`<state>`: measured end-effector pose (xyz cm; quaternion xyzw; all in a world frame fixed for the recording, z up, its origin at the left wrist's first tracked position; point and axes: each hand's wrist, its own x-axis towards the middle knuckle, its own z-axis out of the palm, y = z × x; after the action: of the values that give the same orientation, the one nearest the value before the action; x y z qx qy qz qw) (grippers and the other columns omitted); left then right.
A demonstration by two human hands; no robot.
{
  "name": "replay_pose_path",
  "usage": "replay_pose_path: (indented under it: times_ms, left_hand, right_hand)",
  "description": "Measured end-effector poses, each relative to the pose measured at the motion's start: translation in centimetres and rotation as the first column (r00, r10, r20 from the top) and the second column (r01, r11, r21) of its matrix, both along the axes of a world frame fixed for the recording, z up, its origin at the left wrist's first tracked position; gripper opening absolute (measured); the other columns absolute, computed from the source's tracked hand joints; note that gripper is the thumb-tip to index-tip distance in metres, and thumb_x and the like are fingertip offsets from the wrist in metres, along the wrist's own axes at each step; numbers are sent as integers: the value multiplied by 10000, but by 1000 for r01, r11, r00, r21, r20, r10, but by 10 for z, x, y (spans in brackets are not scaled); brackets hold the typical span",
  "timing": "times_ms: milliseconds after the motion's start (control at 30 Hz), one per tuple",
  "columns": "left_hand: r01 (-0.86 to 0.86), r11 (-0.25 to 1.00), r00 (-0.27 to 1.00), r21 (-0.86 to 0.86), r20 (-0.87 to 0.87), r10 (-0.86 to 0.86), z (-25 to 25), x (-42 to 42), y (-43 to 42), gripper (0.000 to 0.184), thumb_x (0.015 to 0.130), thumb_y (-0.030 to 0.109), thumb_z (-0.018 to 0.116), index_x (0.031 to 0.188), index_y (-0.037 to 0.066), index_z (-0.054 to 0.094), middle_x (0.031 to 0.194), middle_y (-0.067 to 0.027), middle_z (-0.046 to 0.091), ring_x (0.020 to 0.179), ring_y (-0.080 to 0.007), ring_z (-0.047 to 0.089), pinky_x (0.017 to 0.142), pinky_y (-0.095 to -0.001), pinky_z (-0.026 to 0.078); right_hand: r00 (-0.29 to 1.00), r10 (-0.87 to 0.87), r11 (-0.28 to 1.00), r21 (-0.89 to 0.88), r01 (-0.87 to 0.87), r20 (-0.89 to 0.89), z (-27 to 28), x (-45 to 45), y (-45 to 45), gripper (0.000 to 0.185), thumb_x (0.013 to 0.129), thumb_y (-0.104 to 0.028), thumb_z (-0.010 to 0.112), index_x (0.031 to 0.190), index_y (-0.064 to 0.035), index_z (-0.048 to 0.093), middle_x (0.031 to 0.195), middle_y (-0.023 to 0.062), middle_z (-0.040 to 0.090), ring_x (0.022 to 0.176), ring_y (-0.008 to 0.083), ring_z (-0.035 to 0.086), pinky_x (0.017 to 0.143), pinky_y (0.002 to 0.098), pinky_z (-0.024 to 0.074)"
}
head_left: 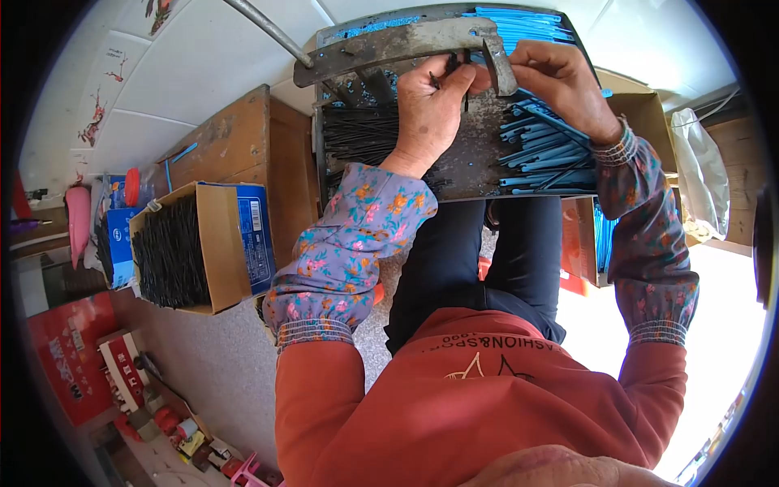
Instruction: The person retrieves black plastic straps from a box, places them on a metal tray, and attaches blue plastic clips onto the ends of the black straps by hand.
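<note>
My left hand (430, 114) is closed, with thin black sticks (466, 97) pinched between thumb and fingers beneath a worn metal arm (389, 45). To its right, my right hand (564, 85) is closed in a pinch beside the arm's downturned end (501, 69). What its fingertips hold is hidden or too small to make out. A pile of thin black sticks (357, 138) lies on the dark tray (471, 166) left of my left hand. Blue sticks (540, 146) lie on the tray below my right hand, and more blue sticks (523, 28) lie at the back.
A cardboard box (219, 243) packed with black sticks (170, 252) stands at left by a wooden cabinet (235, 134). A metal rod (272, 32) slants to the arm. Right of the tray are a box (637, 122) and a white bag (699, 170). My legs are under the tray.
</note>
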<state>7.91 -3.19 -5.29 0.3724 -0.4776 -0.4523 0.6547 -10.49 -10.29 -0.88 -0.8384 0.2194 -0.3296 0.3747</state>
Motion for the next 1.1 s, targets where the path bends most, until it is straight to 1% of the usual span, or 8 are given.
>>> replay_pose_path:
  times_ms: [100, 267, 433, 633, 667, 800, 933, 1100]
  left_hand:
    - [36, 999, 999, -4, 41, -35, 1, 1, -2, 96, 892, 34, 580, 915, -44, 631, 834, -93, 656, 737, -147, 582, 718, -245, 479]
    - [-16, 1000, 999, 7, -40, 16, 3, -5, 0, 122, 876, 42, 586, 930, -44, 654, 757, -89, 678, 674, -116, 596, 644, -203, 480]
    - [-2, 999, 996, 39, -90, 6, 9, -4, 2, 155, 889, 80, 587, 955, -42, 656, 758, -83, 679, 663, -108, 591, 620, -203, 478]
    - [4, 987, 999, 162, -41, 2, 13, 2, 3, 212, 855, 133, 634, 971, -44, 654, 760, -121, 680, 637, -176, 614, 605, -268, 496]
    - [-73, 990, 983, 118, 174, 51, 12, 4, 2, 219, 841, 139, 640, 959, -45, 654, 759, -134, 677, 634, -205, 617, 603, -291, 498]
    - [-206, 972, 661, -115, 716, 225, 13, 6, -1, 239, 797, 155, 660, 923, -48, 655, 756, -171, 669, 624, -291, 628, 597, -361, 501]
    - [-152, 983, 41, 106, 994, -101, 29, -5, 2, 216, 758, 154, 657, 866, -33, 659, 771, -196, 655, 648, -383, 618, 616, -431, 491]
    - [-73, 993, 48, 94, 995, -90, 25, -7, 14, 251, 760, 193, 652, 950, 30, 681, 868, -185, 681, 673, -399, 605, 650, -464, 487]
  right_hand:
    - [985, 37, 917, -385, -102, -171, 20, -2, -9, 56, 869, -41, 617, 894, 9, 625, 728, 16, 494, 602, 93, 409, 549, 231, 344]
    - [982, 189, 979, 77, -188, -13, 7, -12, -19, 83, 871, -38, 616, 936, 12, 625, 801, 51, 535, 656, 145, 478, 596, 256, 393]
    - [915, -32, 970, -234, -69, -402, 2, -37, -32, 196, 854, -61, 640, 1040, -1, 621, 946, 100, 572, 780, 221, 549, 710, 310, 458]
    - [922, -16, 924, -357, -134, -386, -36, -38, -7, 341, 827, -100, 679, 1141, 0, 589, 1086, 128, 564, 930, 284, 565, 829, 366, 472]
    - [933, -70, 922, -381, -74, -352, -32, -40, -8, 349, 823, -99, 682, 1142, 5, 588, 1092, 128, 565, 941, 287, 564, 840, 368, 470]
    - [942, -247, 888, -443, 125, -229, -21, -51, -8, 372, 811, -96, 689, 1146, 21, 582, 1109, 127, 568, 973, 298, 560, 873, 376, 465]
    - [854, -259, 909, -413, 57, -451, -21, -66, -3, 290, 787, -65, 692, 1049, 25, 608, 1095, 123, 565, 971, 306, 552, 872, 377, 462]
    - [843, -260, 898, -439, 32, -472, -19, -75, 0, 228, 766, -55, 698, 967, 17, 618, 1082, 119, 565, 960, 303, 552, 874, 373, 463]
